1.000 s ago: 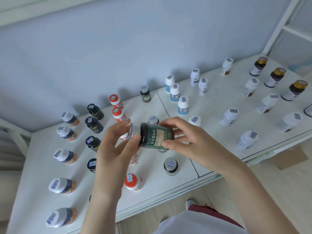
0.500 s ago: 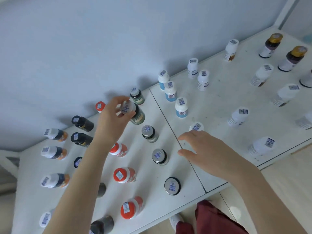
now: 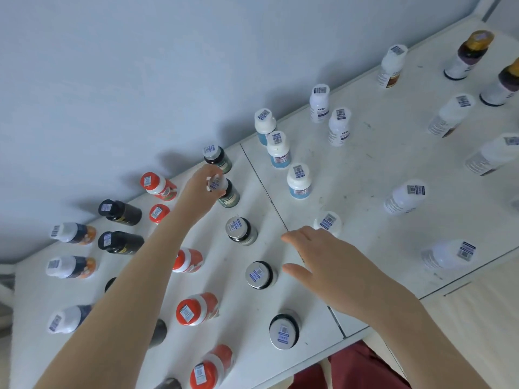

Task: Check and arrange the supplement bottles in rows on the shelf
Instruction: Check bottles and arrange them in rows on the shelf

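My left hand (image 3: 202, 189) grips the silver cap of a dark green supplement bottle (image 3: 229, 195), which stands on the white shelf (image 3: 362, 175) second from the wall in its row. Behind it is another green bottle (image 3: 217, 159); in front stand three more (image 3: 241, 231) (image 3: 259, 275) (image 3: 284, 329). My right hand (image 3: 330, 266) hovers open over the shelf's front middle, fingers spread, holding nothing, beside a white-capped bottle (image 3: 328, 222).
Rows run front to back: orange-capped bottles (image 3: 158, 186), black bottles (image 3: 119, 211), and white-capped dark bottles (image 3: 73, 233) on the left; blue-labelled bottles (image 3: 279, 149) and white bottles (image 3: 405, 196) on the right; gold-capped bottles (image 3: 469, 54) far right. A wall backs the shelf.
Both hands held the green bottle sideways a second ago. My left hand carried it back and stood it in its row; my right hand let go and drifted over the shelf front.
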